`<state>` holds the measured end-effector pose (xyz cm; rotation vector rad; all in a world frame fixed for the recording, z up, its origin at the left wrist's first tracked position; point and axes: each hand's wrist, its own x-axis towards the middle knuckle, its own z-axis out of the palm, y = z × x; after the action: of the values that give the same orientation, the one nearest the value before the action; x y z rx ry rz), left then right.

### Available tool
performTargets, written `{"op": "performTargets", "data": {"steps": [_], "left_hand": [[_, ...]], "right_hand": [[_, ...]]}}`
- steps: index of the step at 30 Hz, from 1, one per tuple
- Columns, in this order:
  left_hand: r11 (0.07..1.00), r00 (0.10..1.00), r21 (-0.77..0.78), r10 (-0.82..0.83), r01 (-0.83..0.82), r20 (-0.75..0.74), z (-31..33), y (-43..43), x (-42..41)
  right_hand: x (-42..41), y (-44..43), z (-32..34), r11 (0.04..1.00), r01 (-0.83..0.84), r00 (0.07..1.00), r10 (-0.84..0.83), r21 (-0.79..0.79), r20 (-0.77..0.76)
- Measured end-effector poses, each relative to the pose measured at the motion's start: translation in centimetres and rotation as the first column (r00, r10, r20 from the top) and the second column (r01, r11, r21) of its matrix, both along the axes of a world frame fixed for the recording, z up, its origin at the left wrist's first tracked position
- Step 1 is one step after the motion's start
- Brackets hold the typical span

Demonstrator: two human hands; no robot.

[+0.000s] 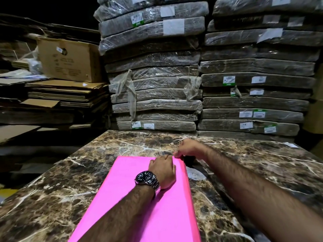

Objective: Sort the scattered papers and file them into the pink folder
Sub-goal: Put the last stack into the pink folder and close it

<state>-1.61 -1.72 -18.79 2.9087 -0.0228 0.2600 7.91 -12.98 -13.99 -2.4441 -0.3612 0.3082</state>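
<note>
A closed pink folder [125, 186] lies flat on the marble table [52, 198], running from the near edge toward the middle. My left hand [163, 169], with a wristwatch, rests on the folder's far right part, its fingers curled at the far right corner. My right hand [187, 148] pinches that same far right corner from beyond the edge. No loose papers show on the table; whatever is in the folder is hidden.
Tall stacks of plastic-wrapped flat cardboard bundles [157, 84] stand right behind the table. At the left are flattened cartons [61, 95] and a brown cardboard box [70, 60]. A small white scrap [291, 144] lies at the table's far right.
</note>
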Motion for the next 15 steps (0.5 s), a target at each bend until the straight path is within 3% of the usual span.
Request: {"op": "performTargets", "data": {"steps": [3, 7, 11, 15], "left_hand": [[1.000, 1.000, -0.018, -0.012, 0.012, 0.000, 0.1, 0.0, -0.1], [0.997, 0.998, -0.040, -0.064, 0.064, 0.004, 0.6, -0.2, -0.5], [0.990, 0.991, -0.057, -0.130, 0.129, -0.013, 0.7, -0.4, -0.5], [0.989, 0.990, -0.053, -0.137, 0.134, -0.043, 0.7, -0.4, -0.5]], "right_hand": [[0.1, -0.1, 0.1, 0.981, 0.150, 0.985, -0.138, 0.125, -0.104], [0.0, -0.6, -0.6, 0.941, 0.244, 0.968, -0.220, 0.234, -0.123], [-0.1, -1.5, -1.3, 0.927, 0.222, 0.975, -0.221, 0.302, -0.037], [-0.4, -3.0, -1.6, 0.976, 0.101, 0.976, -0.134, 0.191, 0.172]]}}
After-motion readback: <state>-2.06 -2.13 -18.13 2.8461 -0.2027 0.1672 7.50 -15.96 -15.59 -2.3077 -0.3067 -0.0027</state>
